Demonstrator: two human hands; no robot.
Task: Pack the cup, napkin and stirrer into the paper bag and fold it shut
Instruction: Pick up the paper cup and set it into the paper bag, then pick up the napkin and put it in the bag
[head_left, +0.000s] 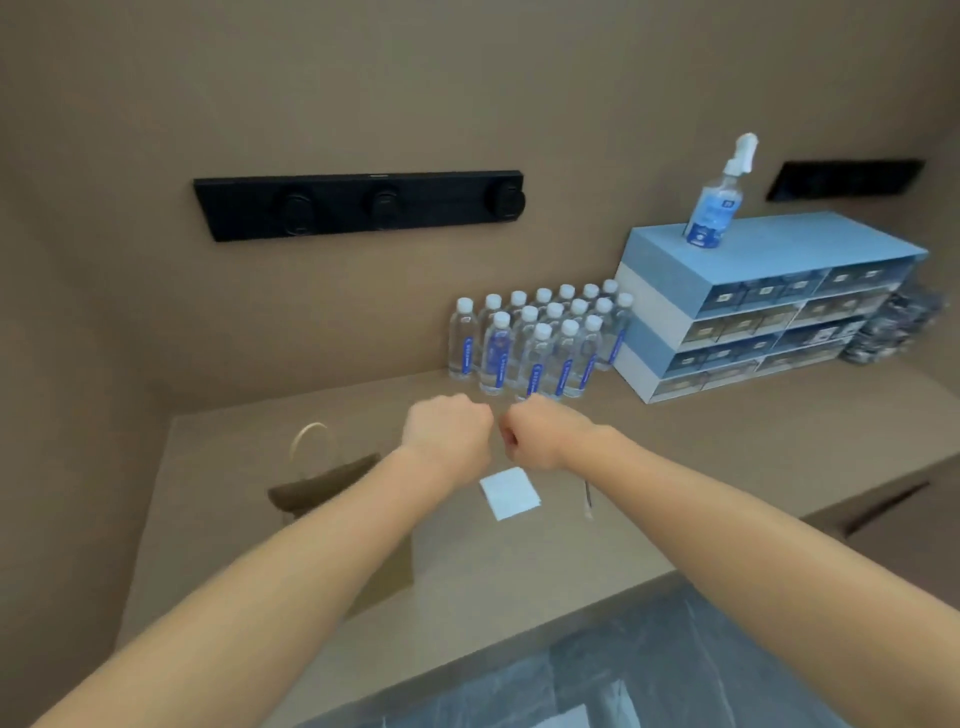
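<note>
Two fists, left hand (447, 434) and right hand (535, 439), hovering clenched, gripping nothing; napkin (509, 492), stirrer (588, 500) lying below grip. Risk: forearm toppling paper bag (317, 480).

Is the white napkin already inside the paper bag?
No, the napkin lies flat on the counter, to the right of the paper bag.

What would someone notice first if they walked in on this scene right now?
Probably the two fists, left hand and right hand, held knuckle to knuckle above the counter. Just below them lies a white napkin, with a thin stirrer to its right and a brown paper bag to the left. Behind, a cluster of water bottles stands against the wall.
</note>
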